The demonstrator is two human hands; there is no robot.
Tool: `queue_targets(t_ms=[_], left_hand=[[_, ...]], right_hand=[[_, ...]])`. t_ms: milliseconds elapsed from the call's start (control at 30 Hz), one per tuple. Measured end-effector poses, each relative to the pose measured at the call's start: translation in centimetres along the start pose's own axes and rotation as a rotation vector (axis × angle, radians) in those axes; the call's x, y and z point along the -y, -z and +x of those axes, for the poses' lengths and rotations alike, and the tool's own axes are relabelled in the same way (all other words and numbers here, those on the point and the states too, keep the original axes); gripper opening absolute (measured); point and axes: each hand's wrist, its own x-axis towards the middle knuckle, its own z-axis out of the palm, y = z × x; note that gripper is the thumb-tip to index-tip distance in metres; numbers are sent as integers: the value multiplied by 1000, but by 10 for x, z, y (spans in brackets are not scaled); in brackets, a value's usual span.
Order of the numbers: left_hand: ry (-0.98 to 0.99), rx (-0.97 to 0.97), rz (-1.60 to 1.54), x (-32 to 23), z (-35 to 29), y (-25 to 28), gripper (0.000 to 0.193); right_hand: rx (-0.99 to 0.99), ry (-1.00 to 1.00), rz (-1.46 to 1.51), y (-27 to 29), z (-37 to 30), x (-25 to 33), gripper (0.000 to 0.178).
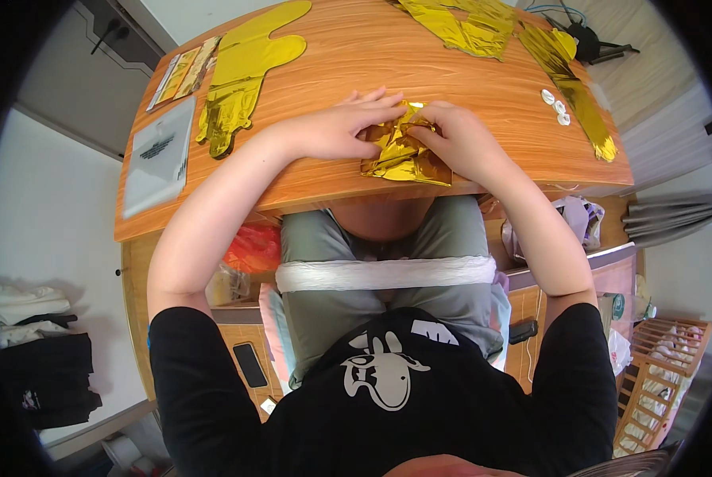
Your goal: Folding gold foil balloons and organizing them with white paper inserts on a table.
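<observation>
A crumpled gold foil balloon [419, 165], flat and partly folded, lies near the front edge of the wooden table. My left hand [344, 127] rests at its left side, fingers stretched out, with the thumb along the foil. From the right, my right hand [459, 141] pinches the foil's upper part between thumb and fingers. Both hands cover some of the balloon, so its full shape is hidden. Another flat gold foil balloon [249, 71] lies to the left. Two more gold foil pieces, one at the far side [479, 28] and one at the right [566, 79], lie spread out.
On the table's left are a clear plastic sleeve [159, 163] and a printed packet [183, 73]. Small white pieces [561, 107] sit at the right. A white strip [384, 274] crosses my thighs. Below are a red bag [254, 246] and a phone [250, 364].
</observation>
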Motion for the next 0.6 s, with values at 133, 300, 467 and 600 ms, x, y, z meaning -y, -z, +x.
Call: queue_targets(t_ms=[133,300,467,600], left_hand=[[95,135,129,-3,-8,10,92],[77,184,131,-3,-10,14,99],[61,214,116,-1,-8,16,105],[45,230,112,2,-8,18,107]], right_hand=[[38,-16,1,1,3,0,19],[43,-2,18,-1,5,1,18],[35,-4,20,-1,4,2,18],[27,-23,25,-4,5,2,18]])
